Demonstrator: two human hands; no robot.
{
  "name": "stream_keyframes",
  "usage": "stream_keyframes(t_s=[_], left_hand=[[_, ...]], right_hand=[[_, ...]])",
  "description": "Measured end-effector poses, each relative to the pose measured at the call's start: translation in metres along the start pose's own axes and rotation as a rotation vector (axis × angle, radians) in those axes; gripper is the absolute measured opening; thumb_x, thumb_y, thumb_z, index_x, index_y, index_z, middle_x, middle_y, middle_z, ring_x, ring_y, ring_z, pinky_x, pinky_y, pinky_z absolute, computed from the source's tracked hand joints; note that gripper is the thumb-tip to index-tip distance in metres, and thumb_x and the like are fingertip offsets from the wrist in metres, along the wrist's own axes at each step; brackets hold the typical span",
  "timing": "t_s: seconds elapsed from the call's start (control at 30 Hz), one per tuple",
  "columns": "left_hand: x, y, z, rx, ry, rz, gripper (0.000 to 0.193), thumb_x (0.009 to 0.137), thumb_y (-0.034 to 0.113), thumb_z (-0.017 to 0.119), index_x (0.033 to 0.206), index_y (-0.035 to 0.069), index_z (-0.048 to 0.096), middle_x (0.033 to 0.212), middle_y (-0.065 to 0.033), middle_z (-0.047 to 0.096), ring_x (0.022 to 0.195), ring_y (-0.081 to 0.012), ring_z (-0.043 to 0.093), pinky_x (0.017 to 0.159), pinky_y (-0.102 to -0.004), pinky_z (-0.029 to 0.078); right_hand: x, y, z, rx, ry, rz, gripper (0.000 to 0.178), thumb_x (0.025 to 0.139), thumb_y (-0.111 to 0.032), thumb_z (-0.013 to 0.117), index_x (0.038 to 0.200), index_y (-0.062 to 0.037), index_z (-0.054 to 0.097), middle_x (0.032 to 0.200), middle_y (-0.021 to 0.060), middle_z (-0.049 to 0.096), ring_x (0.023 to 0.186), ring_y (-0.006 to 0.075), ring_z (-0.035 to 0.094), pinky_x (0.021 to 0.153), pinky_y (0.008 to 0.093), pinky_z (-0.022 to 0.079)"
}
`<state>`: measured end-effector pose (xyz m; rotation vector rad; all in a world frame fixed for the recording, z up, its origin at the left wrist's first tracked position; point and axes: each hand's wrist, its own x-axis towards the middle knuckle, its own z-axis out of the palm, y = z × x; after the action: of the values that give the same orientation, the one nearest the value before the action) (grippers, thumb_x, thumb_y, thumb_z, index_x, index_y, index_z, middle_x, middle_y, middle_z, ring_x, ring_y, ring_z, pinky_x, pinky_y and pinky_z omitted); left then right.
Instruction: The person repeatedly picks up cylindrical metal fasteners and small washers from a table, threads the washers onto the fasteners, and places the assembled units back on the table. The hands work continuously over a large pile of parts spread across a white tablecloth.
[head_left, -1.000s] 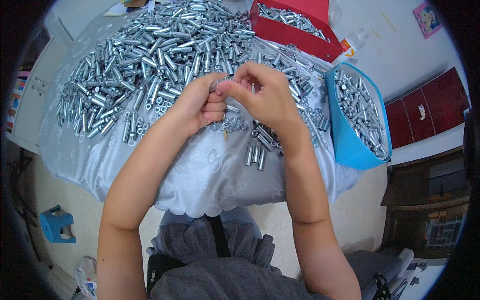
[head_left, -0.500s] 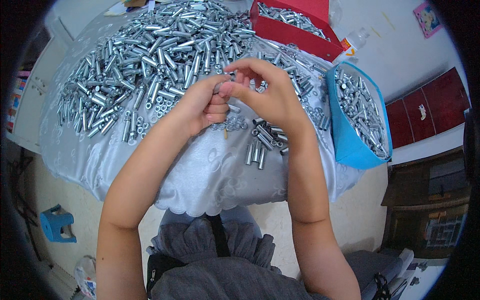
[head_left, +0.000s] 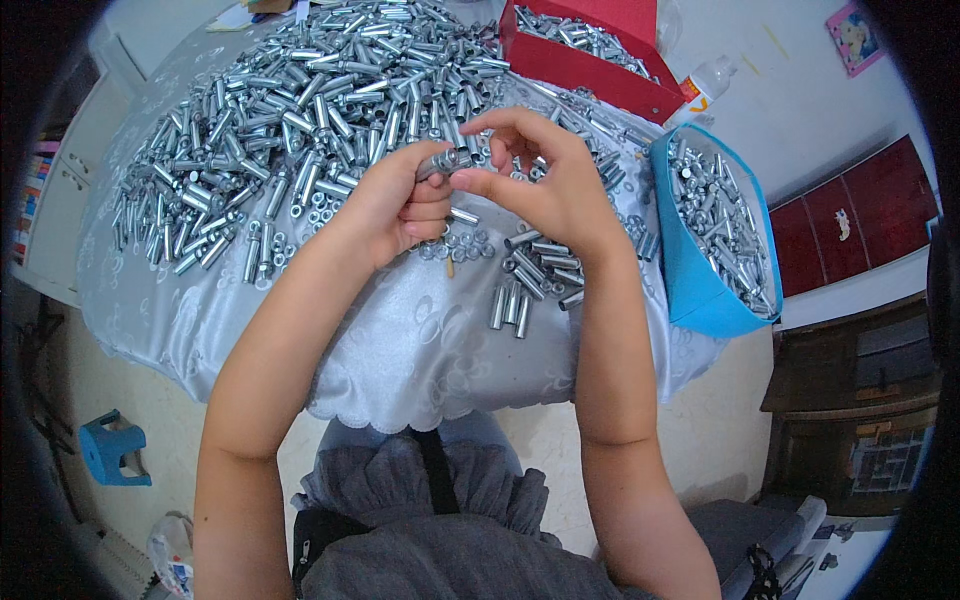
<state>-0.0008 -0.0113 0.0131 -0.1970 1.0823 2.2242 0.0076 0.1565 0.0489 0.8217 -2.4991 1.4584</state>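
Observation:
My left hand (head_left: 398,208) is closed round a silver sleeve anchor bolt (head_left: 438,164), its end sticking out to the right past the thumb. Close by that end is my right hand (head_left: 552,185), its thumb and fingers curved apart with a gap between them. No object shows in it; whether the thumb tip touches the bolt is hard to tell. Just below the hands lie small washers (head_left: 466,243) and a group of loose metal sleeves (head_left: 530,272). Hex nuts (head_left: 325,205) are scattered left of my left hand.
A large heap of anchor bolts (head_left: 330,90) covers the far part of the cloth-covered table (head_left: 400,340). At the back right stands a red box (head_left: 600,85) of metal parts. A blue fabric bin (head_left: 690,290), full of bolts, is at the right, near a plastic bottle (head_left: 708,82).
The right fingers have opened and drawn slightly away from the left hand. More of the bolt in my left hand now shows. The piles look the same.

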Motion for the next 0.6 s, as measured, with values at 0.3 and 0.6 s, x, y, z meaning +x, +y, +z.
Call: stream_keyframes(t_s=[0.3,0.6], left_hand=[[-0.001,0.0,-0.001,0.041,-0.032,0.028,0.037,0.085,0.031,0.049,0.055,0.016,0.032,0.044,0.0084,0.023,0.034,-0.0039,0.019,0.031,-0.0213,0.015],[-0.001,0.0,-0.001,0.032,-0.008,0.037,0.038,0.085,0.032,0.049,0.054,0.016,0.032,0.045,0.0081,0.024,0.034,-0.004,0.02,0.031,-0.0211,0.016]], right_hand=[[0.001,0.011,0.001,-0.052,-0.024,-0.155,0.023,0.071,-0.012,0.069,0.093,-0.0103,0.066,0.069,0.0009,0.051,0.062,0.0097,0.046,0.056,0.0214,0.038],[0.002,0.005,0.005,-0.025,-0.003,-0.131,0.021,0.071,-0.015,0.07,0.09,-0.0081,0.063,0.067,-0.0033,0.049,0.064,0.006,0.044,0.056,0.0196,0.035]])
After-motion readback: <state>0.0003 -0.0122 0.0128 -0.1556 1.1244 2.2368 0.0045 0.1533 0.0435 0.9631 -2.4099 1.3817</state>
